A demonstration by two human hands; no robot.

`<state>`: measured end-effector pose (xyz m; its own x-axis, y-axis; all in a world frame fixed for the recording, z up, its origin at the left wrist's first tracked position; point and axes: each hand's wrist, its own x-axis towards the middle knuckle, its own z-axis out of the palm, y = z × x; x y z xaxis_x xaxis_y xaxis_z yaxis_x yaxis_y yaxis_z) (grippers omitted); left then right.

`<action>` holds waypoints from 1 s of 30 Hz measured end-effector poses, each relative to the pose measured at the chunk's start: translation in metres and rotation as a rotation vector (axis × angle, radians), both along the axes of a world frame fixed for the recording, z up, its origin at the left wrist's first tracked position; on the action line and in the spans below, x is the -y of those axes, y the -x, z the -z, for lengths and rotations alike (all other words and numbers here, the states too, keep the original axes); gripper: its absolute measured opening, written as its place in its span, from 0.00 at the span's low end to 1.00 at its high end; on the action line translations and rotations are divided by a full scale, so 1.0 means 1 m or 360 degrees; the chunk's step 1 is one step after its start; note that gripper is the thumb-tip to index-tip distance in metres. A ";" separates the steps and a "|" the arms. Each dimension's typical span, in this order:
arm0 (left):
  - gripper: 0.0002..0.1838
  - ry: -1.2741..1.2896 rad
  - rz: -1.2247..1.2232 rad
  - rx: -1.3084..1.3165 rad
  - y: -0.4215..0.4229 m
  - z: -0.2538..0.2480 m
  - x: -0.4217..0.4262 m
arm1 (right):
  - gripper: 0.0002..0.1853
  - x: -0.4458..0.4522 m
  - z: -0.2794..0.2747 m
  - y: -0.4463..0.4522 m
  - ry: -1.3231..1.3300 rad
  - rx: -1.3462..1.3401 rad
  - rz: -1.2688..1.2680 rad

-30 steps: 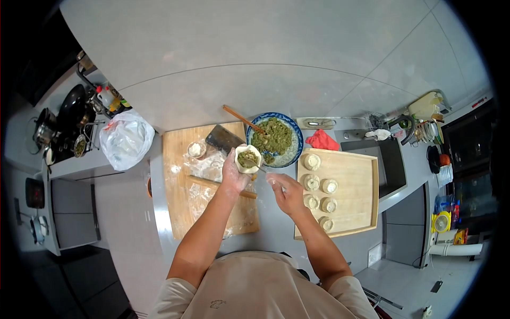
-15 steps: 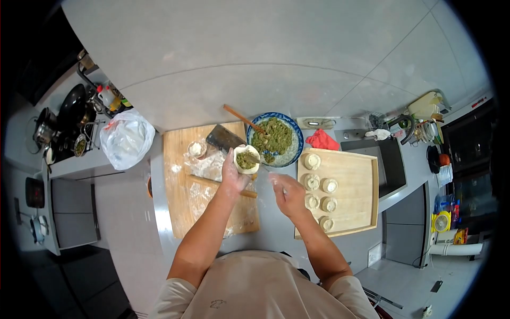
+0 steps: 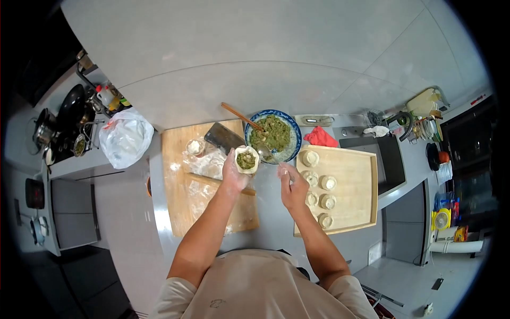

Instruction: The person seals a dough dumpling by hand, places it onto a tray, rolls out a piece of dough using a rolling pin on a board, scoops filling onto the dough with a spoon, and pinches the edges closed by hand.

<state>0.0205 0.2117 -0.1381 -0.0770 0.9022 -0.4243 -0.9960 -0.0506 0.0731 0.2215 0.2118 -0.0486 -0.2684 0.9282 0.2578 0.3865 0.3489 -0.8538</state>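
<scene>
A round dough wrapper [image 3: 256, 166] with green filling [image 3: 245, 160] in it rests in my left hand [image 3: 232, 174], whose fingers cup it from below and the left side. My right hand [image 3: 294, 187] is closed round the handle of a metal spoon [image 3: 265, 152]. The spoon's bowl is over the near edge of the blue-rimmed bowl [image 3: 295, 130], by the green filling; whether it touches the filling I cannot tell. Also leaning in that bowl is a wooden stick [image 3: 237, 113]. Beneath my left hand, a rolling pin [image 3: 207, 181] lies on the floured wooden board [image 3: 178, 212].
A cleaver [image 3: 223, 138] and a small cup of flour [image 3: 195, 147] are on the board. At right, a wooden tray [image 3: 350, 212] carries several filled dough pieces [image 3: 329, 183]. Behind it are a red cloth [image 3: 320, 137] and a sink [image 3: 390, 165]. A white plastic bag [image 3: 126, 138] stands at left.
My right hand has moved right and slightly away from me, taking the spoon from the wrapper to the bowl. My left hand still holds the wrapper in nearly the same place.
</scene>
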 end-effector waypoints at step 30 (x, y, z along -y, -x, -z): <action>0.28 -0.0104 0.0181 -0.0645 -0.002 -0.088 0.134 | 0.20 0.091 0.002 0.025 -0.0843 0.0175 -0.0361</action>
